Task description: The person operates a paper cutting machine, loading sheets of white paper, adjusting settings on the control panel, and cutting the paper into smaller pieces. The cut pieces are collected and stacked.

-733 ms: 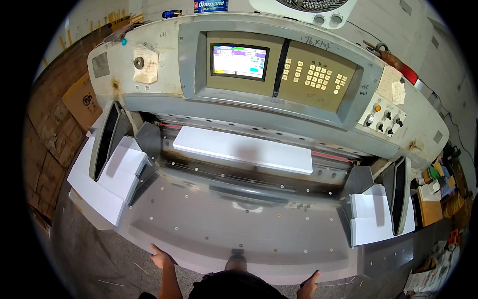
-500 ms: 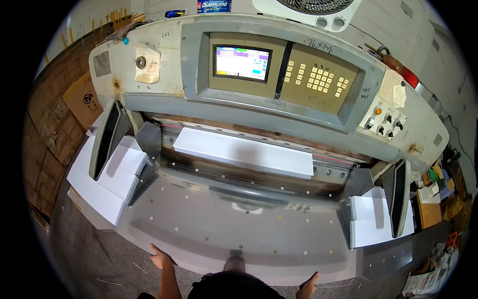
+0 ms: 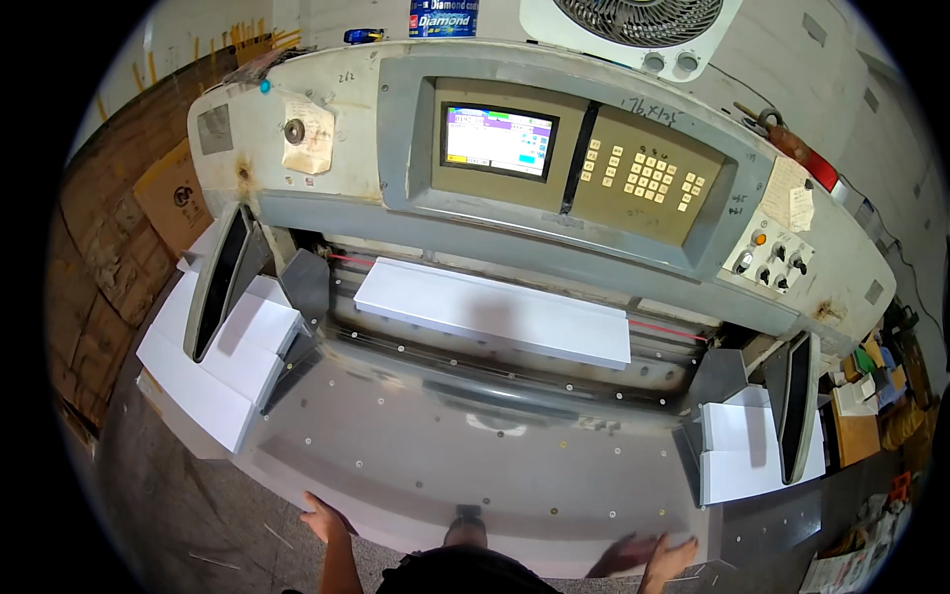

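Observation:
My left hand (image 3: 326, 519) is at the front edge of the grey metal table (image 3: 465, 457) of a paper cutting machine. Its thumb points up along the edge; the other fingers are mostly hidden. Farther right, my right hand (image 3: 675, 557) is at the same edge, empty, fingers stretched out, with a dark shadow beside it. Neither hand touches paper. A long narrow stack of white paper (image 3: 495, 315) lies across the back of the table, under the machine's front beam. Red light lines (image 3: 668, 330) show at both its ends.
White paper piles stand on the left side table (image 3: 203, 364) and right side table (image 3: 749, 474), beside upright dark-faced guards (image 3: 220, 282). Above are a lit screen (image 3: 498, 142), a keypad (image 3: 653, 176) and knobs (image 3: 777, 262). A fan (image 3: 638, 25) and blue can (image 3: 443, 20) sit on top.
My right hand has moved rightward along the front edge and its fingers have stretched out. My left hand stays at its place. The red light lines look brighter, and the view has shifted slightly.

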Tool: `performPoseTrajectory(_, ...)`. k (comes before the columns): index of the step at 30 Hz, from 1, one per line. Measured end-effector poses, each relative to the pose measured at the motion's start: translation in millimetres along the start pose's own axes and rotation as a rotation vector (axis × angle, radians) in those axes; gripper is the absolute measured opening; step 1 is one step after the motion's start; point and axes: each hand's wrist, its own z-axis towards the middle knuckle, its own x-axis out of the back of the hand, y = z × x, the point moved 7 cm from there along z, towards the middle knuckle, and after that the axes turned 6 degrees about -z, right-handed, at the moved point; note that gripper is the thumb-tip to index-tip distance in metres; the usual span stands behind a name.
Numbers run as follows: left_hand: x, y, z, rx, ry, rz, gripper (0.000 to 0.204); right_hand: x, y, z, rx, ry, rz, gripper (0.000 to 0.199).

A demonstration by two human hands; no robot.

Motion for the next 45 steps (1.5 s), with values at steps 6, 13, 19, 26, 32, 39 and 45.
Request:
performPoseTrajectory(6, -9, -7, 0, 0.045, -0.051, -0.167, 0.086, 51, -203, 165, 0.324, -0.166, 0.774, 0.021)
performPoseTrajectory(13, -11, -10, 3, 0.069, -0.026, -0.208, 0.084, 182, -404, 281, 0.739, 0.148, 0.856, 0.02)
performPoseTrajectory(19, -10, -12, 6, 0.052, 0.001, -0.21, 0.085, 224, -467, 308, 0.826, 0.259, 0.776, 0.019)
performPoseTrajectory(26, -12, -12, 3, 0.062, -0.036, -0.317, 0.083, 207, -468, 315, 0.71, 0.215, 0.787, 0.026)
performPoseTrajectory(32, -10, -6, -4, 0.085, -0.057, -0.32, 0.081, 193, -458, 309, 0.725, 0.193, 0.837, 0.029)
performPoseTrajectory(39, -10, -9, 4, 0.047, -0.033, -0.235, 0.088, 170, -455, 299, 0.8, 0.177, 0.791, 0.022)
performPoseTrajectory(45, 0, 10, -12, 0.024, -0.05, -0.052, 0.086, 146, -420, 317, 0.644, 0.196, 0.81, 0.022)
